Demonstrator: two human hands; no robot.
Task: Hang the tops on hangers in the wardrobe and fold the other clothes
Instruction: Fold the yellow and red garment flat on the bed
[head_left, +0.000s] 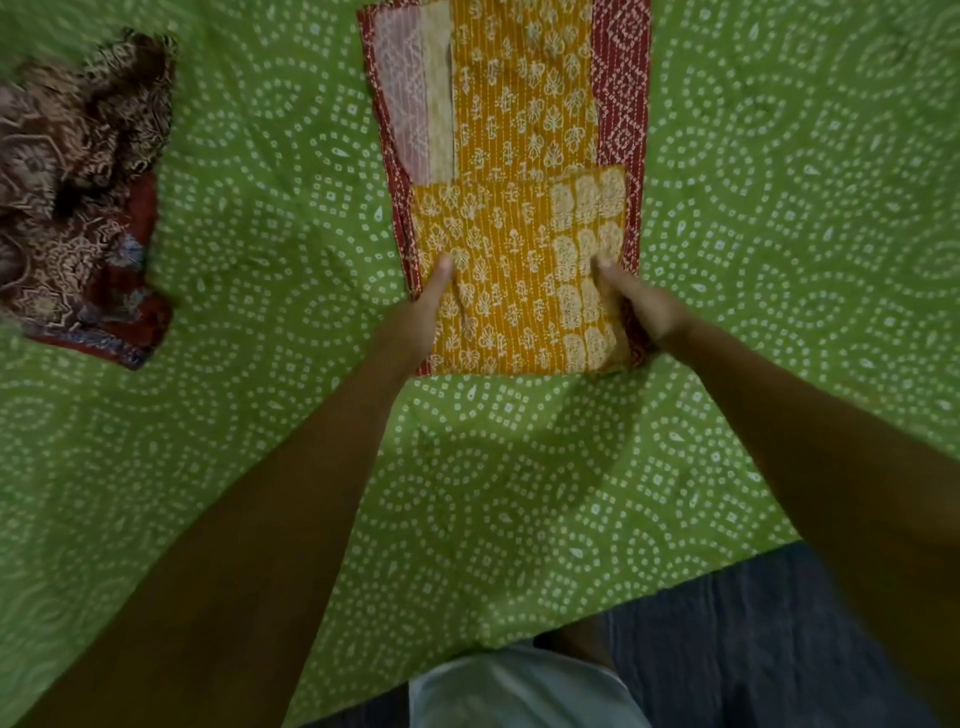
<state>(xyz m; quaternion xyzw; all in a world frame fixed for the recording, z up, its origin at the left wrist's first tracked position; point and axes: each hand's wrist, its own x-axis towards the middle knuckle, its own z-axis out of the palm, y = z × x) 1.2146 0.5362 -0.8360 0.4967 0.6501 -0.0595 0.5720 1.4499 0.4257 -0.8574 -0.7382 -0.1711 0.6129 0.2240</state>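
A yellow garment (519, 119) with white leaf prints and red dotted borders lies stretched lengthwise on the green bed sheet (779, 208). Its near end is folded back over itself. My left hand (415, 317) grips the left side of that folded end, thumb on top of the cloth. On the right side of the fold, my right hand (641, 306) holds the cloth with its thumb on top and its fingers hidden underneath.
A crumpled brown and red patterned garment (78, 208) lies at the left of the bed. The bed's near edge runs diagonally at the lower right, with dark floor (753, 649) beyond it.
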